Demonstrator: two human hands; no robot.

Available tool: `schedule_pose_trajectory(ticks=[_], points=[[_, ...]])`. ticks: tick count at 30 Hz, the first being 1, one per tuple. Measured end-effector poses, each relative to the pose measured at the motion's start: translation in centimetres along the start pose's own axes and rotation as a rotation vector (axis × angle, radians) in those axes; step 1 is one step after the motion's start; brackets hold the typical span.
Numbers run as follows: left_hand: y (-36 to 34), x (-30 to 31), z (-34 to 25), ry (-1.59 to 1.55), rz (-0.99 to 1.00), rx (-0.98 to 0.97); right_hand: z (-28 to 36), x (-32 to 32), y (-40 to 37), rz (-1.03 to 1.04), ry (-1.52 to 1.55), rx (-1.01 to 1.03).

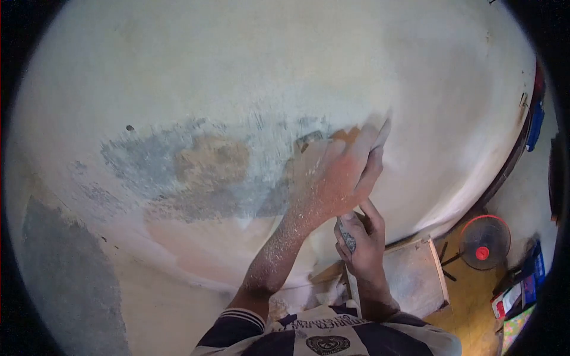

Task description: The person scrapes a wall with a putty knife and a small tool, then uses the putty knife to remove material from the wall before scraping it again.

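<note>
My left hand (338, 172), dusted white, presses palm-first on the pale wall (285, 65). It is closed over what looks like a piece of sandpaper (309, 141), mostly hidden under the blurred fingers; a brown-orange patch (347, 135) shows at the fingertips. Just below, my right hand (363, 237) is closed around a small grey speckled object (347, 237) whose kind I cannot make out. The right fingertips are close to the left wrist. A rough grey and brown patch (211, 163) of wall lies left of my left hand.
A wooden-edged board or box (415, 276) stands low at the right, near my right forearm. Beyond it, a round red-rimmed fan (485, 242) stands on the yellowish floor (469, 308). Several coloured items (522, 285) sit at the far right. A darker grey area (65, 279) covers the lower left.
</note>
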State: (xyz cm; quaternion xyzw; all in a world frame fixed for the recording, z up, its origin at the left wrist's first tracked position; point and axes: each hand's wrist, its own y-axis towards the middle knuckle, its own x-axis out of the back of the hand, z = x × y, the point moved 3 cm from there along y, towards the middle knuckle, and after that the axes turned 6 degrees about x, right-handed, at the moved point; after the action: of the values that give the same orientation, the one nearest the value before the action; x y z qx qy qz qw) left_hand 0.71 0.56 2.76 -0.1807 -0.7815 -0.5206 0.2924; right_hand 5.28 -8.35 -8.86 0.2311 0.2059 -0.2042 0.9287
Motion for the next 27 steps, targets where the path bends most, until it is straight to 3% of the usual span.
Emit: schedule_pose_trajectory(ticks=[3,6,9,18,19,22,27], points=[[1.2,0.0,0.3,0.073,0.079,0.046,-0.2,-0.7,1.2,-0.010,0.015,0.040],[1.0,0.8,-0.2,0.024,0.033,0.005,0.3,-0.8,0.6,0.010,0.014,0.005],[0.2,0.3,0.2,0.034,0.162,0.071,0.3,-0.3,0.7,0.020,-0.021,0.012],[0.4,-0.2,0.1,0.049,0.058,-0.065,-0.6,0.2,0.7,-0.016,0.012,-0.002],[0.5,-0.3,0.3,0.139,0.161,0.002,-1.0,0.3,0.7,-0.029,0.012,-0.028],[2.2,0.2,-0.1,0.175,0.177,-0.015,-0.7,-0.3,1.8,-0.067,0.068,0.011],[0.7,-0.5,0.3,0.127,0.089,-0.051,-0.6,0.5,1.0,-0.045,-0.019,-0.020]])
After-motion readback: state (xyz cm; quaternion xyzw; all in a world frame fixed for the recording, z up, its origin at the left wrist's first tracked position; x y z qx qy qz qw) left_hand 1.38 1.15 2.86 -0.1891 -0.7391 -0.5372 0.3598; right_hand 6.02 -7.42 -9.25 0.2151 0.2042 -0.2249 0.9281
